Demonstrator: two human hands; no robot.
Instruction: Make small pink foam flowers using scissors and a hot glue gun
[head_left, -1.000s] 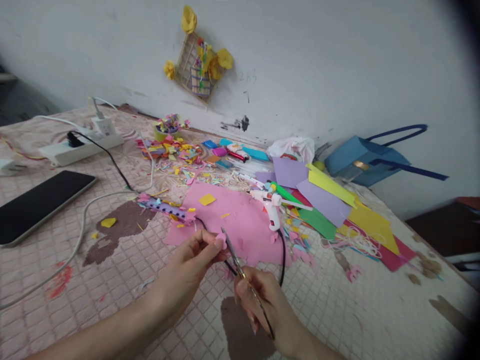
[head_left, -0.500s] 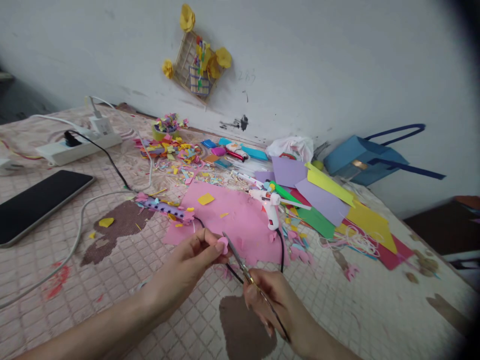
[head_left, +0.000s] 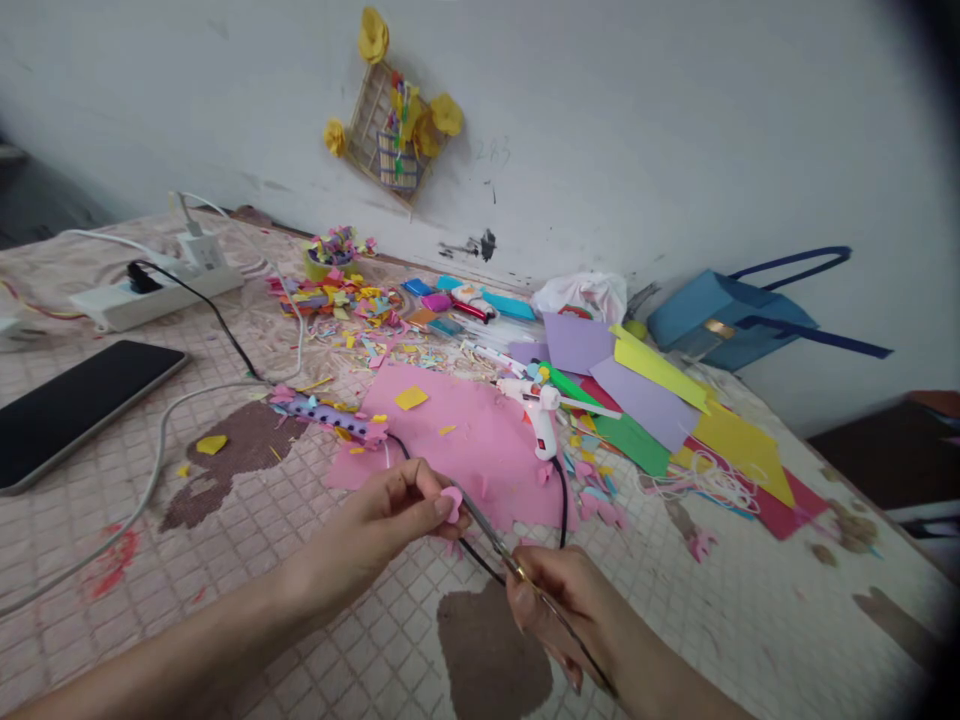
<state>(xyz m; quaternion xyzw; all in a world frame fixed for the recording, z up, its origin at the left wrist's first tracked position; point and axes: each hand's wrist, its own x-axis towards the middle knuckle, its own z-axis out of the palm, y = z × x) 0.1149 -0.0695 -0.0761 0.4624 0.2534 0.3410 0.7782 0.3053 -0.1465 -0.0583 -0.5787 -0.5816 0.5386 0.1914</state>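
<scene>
Between the thumb and fingers of my left hand [head_left: 409, 510] is a small pink paper piece [head_left: 452, 504]. My right hand [head_left: 562, 610] grips a pair of scissors [head_left: 504, 556], whose blades point up and left, with the tip beside the pink piece. Whether the blades touch the paper is hard to tell. Beyond both hands a large pink sheet [head_left: 465, 440] lies on the table. A white glue gun [head_left: 541, 420] rests on its right part, and a purple decorated strip [head_left: 330, 415] lies at its left edge.
A phone [head_left: 82, 405] and a power strip [head_left: 157, 290] with cables are on the left. Paper scraps [head_left: 345, 300] lie towards the wall. Coloured sheets [head_left: 645, 400] and a blue bag [head_left: 727, 320] are on the right. A black cord runs behind my hands.
My right hand and the scissors have moved slightly right and down. My left hand, with the pink piece, has shifted a little to the right.
</scene>
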